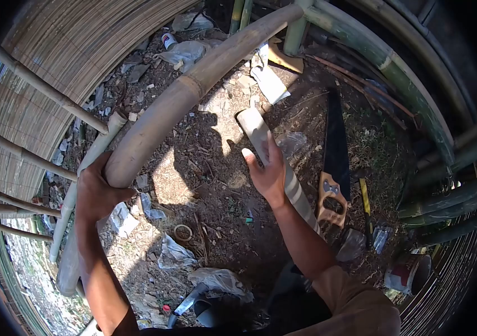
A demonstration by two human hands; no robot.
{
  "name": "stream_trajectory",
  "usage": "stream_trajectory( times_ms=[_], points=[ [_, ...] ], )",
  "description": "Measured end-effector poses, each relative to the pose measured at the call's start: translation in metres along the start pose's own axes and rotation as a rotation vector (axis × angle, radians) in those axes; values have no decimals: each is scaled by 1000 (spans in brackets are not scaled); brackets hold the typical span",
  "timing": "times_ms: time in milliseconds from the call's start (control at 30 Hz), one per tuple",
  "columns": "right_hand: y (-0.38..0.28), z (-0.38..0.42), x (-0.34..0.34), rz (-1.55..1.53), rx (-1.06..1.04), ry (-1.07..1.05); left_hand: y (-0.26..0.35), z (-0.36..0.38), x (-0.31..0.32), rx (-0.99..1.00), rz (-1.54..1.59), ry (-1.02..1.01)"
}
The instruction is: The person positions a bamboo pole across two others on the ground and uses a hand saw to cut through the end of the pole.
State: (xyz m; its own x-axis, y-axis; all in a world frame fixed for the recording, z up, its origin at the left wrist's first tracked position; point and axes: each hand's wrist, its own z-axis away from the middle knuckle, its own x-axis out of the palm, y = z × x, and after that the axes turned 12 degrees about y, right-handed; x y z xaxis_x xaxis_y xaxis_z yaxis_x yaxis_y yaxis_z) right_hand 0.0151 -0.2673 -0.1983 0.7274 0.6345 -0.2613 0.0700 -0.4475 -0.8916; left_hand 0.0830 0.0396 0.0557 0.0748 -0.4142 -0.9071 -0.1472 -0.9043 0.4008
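A thick brown bamboo pole (163, 117) runs diagonally from the lower left to the green bamboo post at the top. My left hand (97, 193) is wrapped round its lower part, thumb to the right. Near the middle, my right hand (268, 173) has its thumb and fingers apart, over or against a shorter pale bamboo piece (254, 126); whether it touches the piece I cannot tell. A handsaw (336, 145) with a wooden handle lies on the ground to the right of that piece.
A yellow and black tool (365, 196) lies right of the saw. A bucket (409, 274) stands at the lower right. Plastic scraps (177, 252) litter the dirt. Green bamboo rails (401, 73) curve along the right, and slatted screening (65, 45) lines the left.
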Motion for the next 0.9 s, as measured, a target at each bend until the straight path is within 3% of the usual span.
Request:
stream_trajectory(
  times_ms=[33,100,133,233,300,367,533,733,900],
  points=[
    [0,23,-26,211,22,-78,6,1,-5,-11,-15,-3],
    [30,63,-65,351,-314,-130,7,6,-7,19,-13,76],
    [25,71,-82,382,-349,-146,5,6,-8,9,-25,67],
    [15,74,-120,980,-277,-292,-2,16,-3,1,8,79],
    [42,64,-127,719,-50,-388,-10,21,2,79,-10,126],
    [50,70,-129,825,-99,-401,-21,21,11,28,49,112],
    [38,74,-114,968,-120,-407,-49,8,21,207,-104,246],
    [33,76,-109,1098,20,-443,-45,4,12,146,-130,253],
    [32,73,-109,1083,15,-449,-49,-2,16,151,-135,277]
  ],
)
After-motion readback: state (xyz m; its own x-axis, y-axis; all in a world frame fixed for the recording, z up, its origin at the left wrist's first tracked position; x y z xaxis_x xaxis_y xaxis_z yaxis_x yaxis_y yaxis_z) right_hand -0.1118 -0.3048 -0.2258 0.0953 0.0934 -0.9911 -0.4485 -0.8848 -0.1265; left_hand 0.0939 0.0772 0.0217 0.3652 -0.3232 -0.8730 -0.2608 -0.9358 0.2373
